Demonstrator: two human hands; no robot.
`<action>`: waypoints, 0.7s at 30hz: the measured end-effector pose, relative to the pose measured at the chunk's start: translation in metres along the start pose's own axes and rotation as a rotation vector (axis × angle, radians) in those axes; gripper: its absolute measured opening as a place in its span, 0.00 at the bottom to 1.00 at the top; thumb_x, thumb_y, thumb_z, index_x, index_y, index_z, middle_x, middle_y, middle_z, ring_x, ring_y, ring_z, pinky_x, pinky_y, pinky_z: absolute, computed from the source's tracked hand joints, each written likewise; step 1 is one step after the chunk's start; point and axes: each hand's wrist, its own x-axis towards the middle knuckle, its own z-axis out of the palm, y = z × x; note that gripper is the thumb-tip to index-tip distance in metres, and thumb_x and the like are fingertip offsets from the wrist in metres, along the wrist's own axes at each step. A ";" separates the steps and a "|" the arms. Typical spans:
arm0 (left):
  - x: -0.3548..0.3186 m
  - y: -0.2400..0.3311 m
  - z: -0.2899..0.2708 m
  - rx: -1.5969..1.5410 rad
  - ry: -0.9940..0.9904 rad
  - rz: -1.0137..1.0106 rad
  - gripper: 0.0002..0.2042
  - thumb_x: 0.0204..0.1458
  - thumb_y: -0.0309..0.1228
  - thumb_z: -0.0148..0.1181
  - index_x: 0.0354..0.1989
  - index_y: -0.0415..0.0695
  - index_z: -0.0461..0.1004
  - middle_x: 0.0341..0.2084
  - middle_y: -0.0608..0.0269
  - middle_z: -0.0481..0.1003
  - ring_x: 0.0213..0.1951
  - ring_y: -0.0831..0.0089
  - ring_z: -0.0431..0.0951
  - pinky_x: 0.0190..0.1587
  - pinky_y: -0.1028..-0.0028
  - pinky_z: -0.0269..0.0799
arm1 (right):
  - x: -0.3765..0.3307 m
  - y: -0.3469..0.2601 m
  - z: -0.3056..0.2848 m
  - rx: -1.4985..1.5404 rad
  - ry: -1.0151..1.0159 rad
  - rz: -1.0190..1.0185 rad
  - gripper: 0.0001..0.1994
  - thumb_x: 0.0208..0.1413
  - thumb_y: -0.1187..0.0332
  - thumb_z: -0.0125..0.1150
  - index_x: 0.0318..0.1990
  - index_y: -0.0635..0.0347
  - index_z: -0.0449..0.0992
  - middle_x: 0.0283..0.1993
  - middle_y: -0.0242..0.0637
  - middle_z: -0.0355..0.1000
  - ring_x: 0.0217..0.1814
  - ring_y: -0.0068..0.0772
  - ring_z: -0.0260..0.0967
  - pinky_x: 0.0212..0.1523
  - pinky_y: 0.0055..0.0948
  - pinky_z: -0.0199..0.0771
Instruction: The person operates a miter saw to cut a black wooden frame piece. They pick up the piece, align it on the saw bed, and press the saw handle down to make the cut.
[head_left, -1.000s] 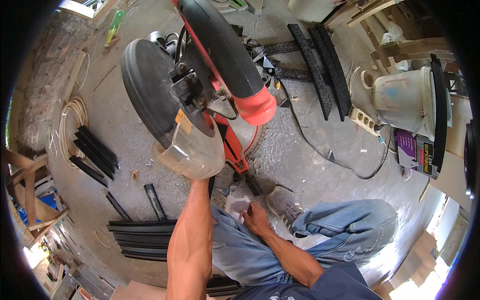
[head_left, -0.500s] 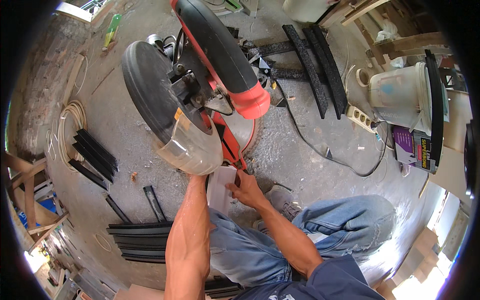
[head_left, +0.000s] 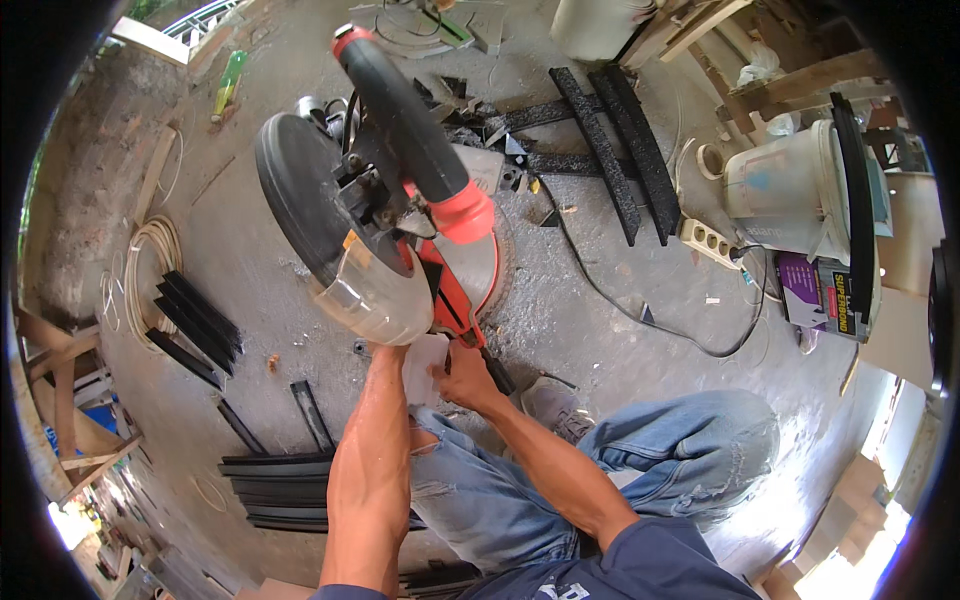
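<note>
Hands [head_left: 440, 370] both pinch white piece [head_left: 420, 365] (under saw guard [head_left: 375, 300]).

Single head view, looking steeply down, close above saw [head_left: 390, 220].

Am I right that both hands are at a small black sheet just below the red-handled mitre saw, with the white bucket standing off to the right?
Not quite: the head view shows the sheet is white, not black. The rest holds: the left hand and right hand meet at it just below the red-handled mitre saw, and the white bucket stands off to the right.
</note>
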 end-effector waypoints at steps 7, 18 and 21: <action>-0.006 -0.005 -0.040 -0.454 0.083 -0.074 0.28 0.54 0.46 0.67 0.58 0.43 0.72 0.56 0.54 0.74 0.56 0.48 0.71 0.57 0.55 0.67 | -0.001 -0.011 0.005 0.007 -0.042 0.019 0.18 0.51 0.65 0.67 0.38 0.76 0.72 0.28 0.53 0.77 0.26 0.44 0.79 0.31 0.41 0.76; -0.004 0.034 -0.065 -0.277 -0.048 -0.175 0.29 0.53 0.51 0.66 0.58 0.44 0.73 0.55 0.50 0.75 0.57 0.46 0.71 0.60 0.54 0.64 | -0.004 0.007 0.002 -0.005 0.009 0.065 0.15 0.53 0.68 0.66 0.37 0.74 0.71 0.25 0.51 0.77 0.23 0.42 0.78 0.28 0.39 0.76; -0.007 0.013 -0.056 -0.242 -0.007 -0.187 0.29 0.54 0.51 0.66 0.58 0.44 0.73 0.55 0.50 0.75 0.57 0.46 0.71 0.60 0.54 0.64 | -0.007 -0.015 -0.002 0.135 -0.090 0.100 0.15 0.53 0.69 0.66 0.38 0.74 0.70 0.24 0.50 0.76 0.22 0.40 0.78 0.27 0.38 0.75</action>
